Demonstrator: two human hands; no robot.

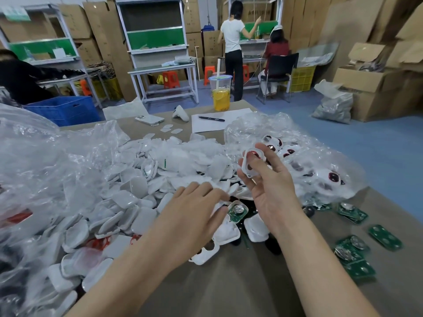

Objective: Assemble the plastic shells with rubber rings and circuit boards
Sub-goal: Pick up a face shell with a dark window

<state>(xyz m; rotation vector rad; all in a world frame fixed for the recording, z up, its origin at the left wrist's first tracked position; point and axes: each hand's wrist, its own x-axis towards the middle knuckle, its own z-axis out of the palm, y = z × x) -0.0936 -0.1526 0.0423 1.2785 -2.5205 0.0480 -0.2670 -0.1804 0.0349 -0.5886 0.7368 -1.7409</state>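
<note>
My right hand pinches a plastic shell above the table; my left hand curls over a circuit board lying there, grip unclear; I should align board to shell before pressing

Right hand grips a shell (red inside); left hand over the pile.
</note>
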